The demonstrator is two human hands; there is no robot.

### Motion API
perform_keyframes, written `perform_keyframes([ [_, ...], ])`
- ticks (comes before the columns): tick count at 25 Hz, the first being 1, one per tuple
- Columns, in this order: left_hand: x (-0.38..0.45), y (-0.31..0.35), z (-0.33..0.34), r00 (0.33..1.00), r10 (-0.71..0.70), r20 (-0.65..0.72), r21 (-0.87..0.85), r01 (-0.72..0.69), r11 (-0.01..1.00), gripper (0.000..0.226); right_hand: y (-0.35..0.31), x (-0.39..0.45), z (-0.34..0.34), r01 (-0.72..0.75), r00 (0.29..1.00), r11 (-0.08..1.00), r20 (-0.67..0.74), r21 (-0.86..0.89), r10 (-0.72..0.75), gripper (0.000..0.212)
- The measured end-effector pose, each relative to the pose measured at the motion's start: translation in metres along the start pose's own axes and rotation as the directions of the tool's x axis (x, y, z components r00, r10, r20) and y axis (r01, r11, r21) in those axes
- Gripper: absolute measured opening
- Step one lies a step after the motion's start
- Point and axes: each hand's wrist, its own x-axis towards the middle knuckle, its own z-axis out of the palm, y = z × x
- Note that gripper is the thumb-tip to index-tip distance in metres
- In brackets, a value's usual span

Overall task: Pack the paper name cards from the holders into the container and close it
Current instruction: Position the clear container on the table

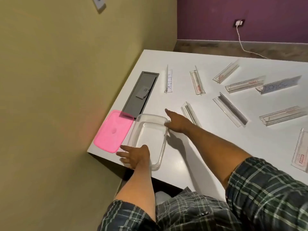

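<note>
Both bare forearms reach forward from plaid sleeves, the left hand [135,155] near with fingers spread, the right hand [176,121] farther, fingers extended.

Open clear container [150,139], lid [112,130] beside

The bench [208,147] I worked at was plain white, with a grey hatch [140,92] let into it. My container [150,139] was clear and colourless, and its lid [110,131] beside it was bright pink. The holders [230,110] were clear plastic, some with small red-printed labels. One name card [168,80] was white with dark lettering; another card [281,84] was white with bluish scrawl. My sleeves [266,189] were dark green plaid crossed with pale lines. One wall [66,80] was olive-yellow, the other wall [233,10] purple, with a white cable [240,42] hanging on it.
</note>
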Motion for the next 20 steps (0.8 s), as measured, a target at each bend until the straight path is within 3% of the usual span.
perform_keyframes([
  [4, 0.011, -0.006, 0.002, 0.995, 0.088, 0.045, -0.056, -0.085, 0.995, 0.076, -0.013, 0.008, 0.011, -0.038, 0.995, 0.999, 0.096, 0.017, 0.036, 0.069],
  [7, 0.021, -0.012, -0.002, 0.991, 0.133, -0.001, -0.183, -0.131, 0.974, 0.054, -0.01, 0.014, 0.01, -0.064, 0.998, 0.998, 0.028, 0.029, 0.063, 0.057],
  [9, 0.027, -0.015, -0.004, 0.987, 0.154, -0.036, -0.208, -0.158, 0.965, 0.043, -0.002, 0.016, 0.003, -0.103, 0.995, 0.991, 0.004, 0.086, 0.103, 0.057],
  [12, 0.031, -0.014, -0.008, 0.969, 0.238, -0.065, -0.152, -0.246, 0.957, 0.037, 0.014, 0.01, -0.012, -0.249, 0.968, 0.931, 0.097, 0.266, 0.231, 0.051],
  [16, 0.026, 0.004, -0.008, 0.887, 0.461, -0.018, -0.056, -0.462, 0.885, 0.038, 0.049, -0.01, -0.039, -0.265, 0.961, 0.927, 0.153, 0.265, 0.231, 0.031],
  [20, 0.011, 0.034, 0.004, 0.72, 0.675, 0.159, 0.066, -0.69, 0.721, 0.035, 0.092, -0.048, -0.07, -0.293, 0.927, 0.932, 0.302, 0.212, 0.222, 0.035],
])
